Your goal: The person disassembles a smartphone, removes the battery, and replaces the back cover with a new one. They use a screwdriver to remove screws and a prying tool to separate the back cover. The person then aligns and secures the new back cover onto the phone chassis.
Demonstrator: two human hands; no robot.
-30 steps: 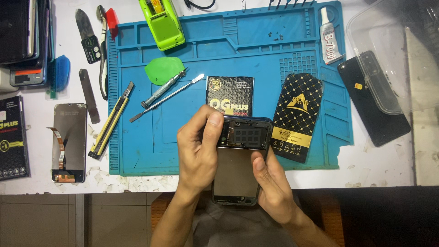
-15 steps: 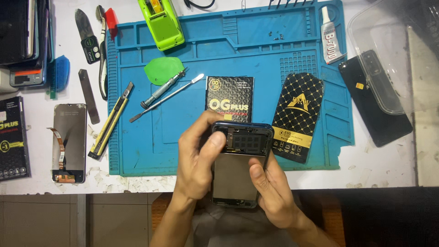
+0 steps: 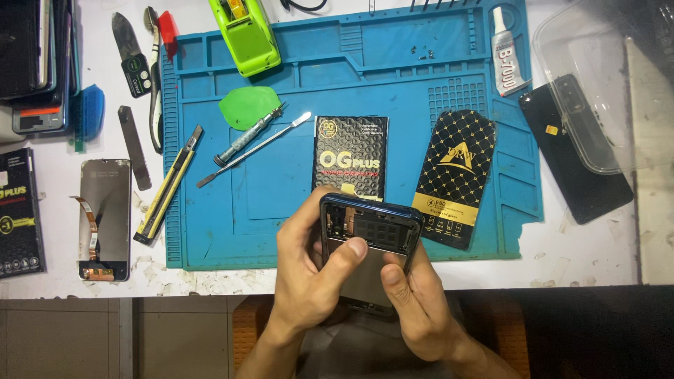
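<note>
black packet [image 3: 349,157] ahead, bare mat [image 3: 267,196] leftward

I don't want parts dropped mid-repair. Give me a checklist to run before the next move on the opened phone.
1. Phone held by both hands: ok.
2. Left hand thumb on the open back: ok.
3. Right hand supports the lower edge: ok.
4. Phone over the mat: not ok, mostly past the table's edge.
5. Screwdriver and spudger in reach on the mat: ok.
6. All screws out: cannot tell.

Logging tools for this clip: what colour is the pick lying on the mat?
Green. The pick lies on the blue mat, clearest in the head view.
</note>
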